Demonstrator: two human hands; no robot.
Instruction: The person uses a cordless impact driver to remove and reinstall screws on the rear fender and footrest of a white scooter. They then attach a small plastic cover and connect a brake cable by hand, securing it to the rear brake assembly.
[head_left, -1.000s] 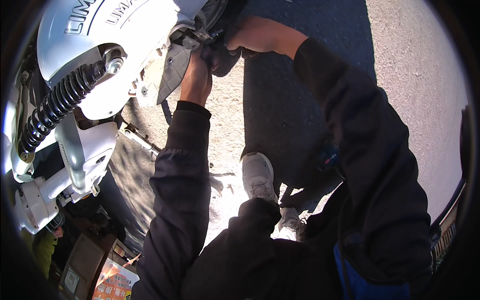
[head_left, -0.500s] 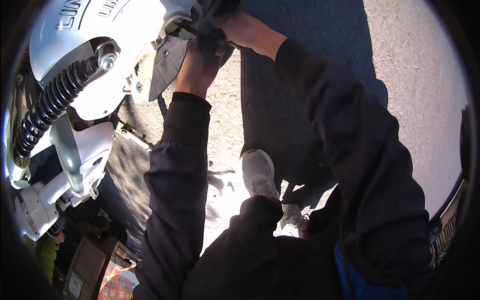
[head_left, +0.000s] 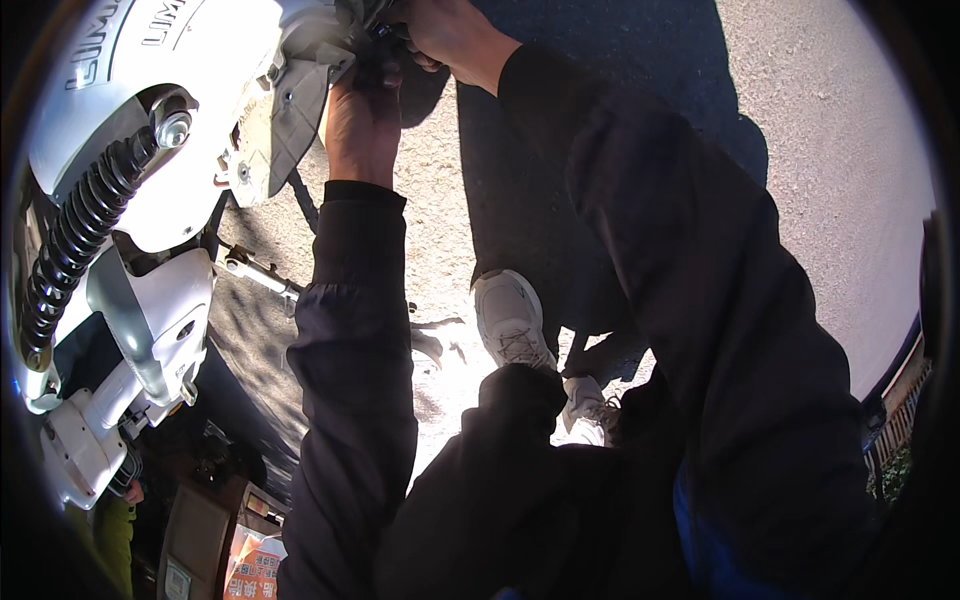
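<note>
At the upper left is a white scooter (head_left: 205,75) with a black coil-spring shock absorber (head_left: 85,225) along its side. My left hand (head_left: 362,125) reaches up beside a grey plastic flap (head_left: 300,115) at the scooter's end, its fingers bent in against a dark part there. Just above and to the right, my right hand (head_left: 450,38) is closed, knuckles outward, at the same dark part. Deep shadow covers both sets of fingertips, and what they hold cannot be made out.
Below the flap a metal stand (head_left: 260,272) reaches over the sunlit pavement. My light shoes (head_left: 510,310) are on the ground beneath me. At lower left are a brown box (head_left: 195,535), an orange-and-white printed sheet (head_left: 255,565) and another person's yellow-green sleeve (head_left: 115,540). A fence (head_left: 892,440) runs at far right.
Both hands have shifted up and left in the picture, and the scooter also sits further left. The hands are slightly further apart, still at the scooter's dark part.
</note>
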